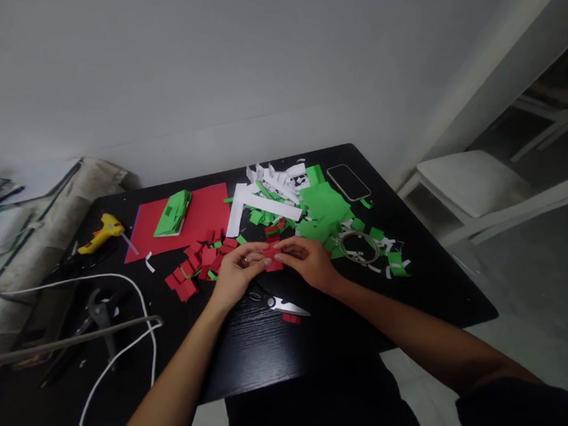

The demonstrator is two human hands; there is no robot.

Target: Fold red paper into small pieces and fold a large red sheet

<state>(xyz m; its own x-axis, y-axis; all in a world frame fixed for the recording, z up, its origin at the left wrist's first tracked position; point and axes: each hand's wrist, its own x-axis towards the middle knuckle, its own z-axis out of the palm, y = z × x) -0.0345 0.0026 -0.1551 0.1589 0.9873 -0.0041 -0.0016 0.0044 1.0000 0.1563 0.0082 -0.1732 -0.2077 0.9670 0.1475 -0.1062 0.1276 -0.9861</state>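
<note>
Between my two hands is a small red paper piece (274, 259), pinched at its left side by my left hand (240, 268) and at its right by my right hand (307, 259). A ring shows on my left hand. Just below them lie black-handled scissors (280, 304), blades pointing right, over another red paper piece (291, 319). Left of my left hand spreads a pile of red paper pieces (202, 257) with green bits among them. Green paper (324, 212) and white paper strips (273, 204) lie beyond my hands.
A yellow glue gun (102, 234), a red sheet (204, 214) bearing a folded green paper stack (173, 213), and a white cable (146, 320) are on the left. At right are a phone (348, 182), a round metal ring (359, 248) and a white chair (472, 183) beyond the black table (258, 363).
</note>
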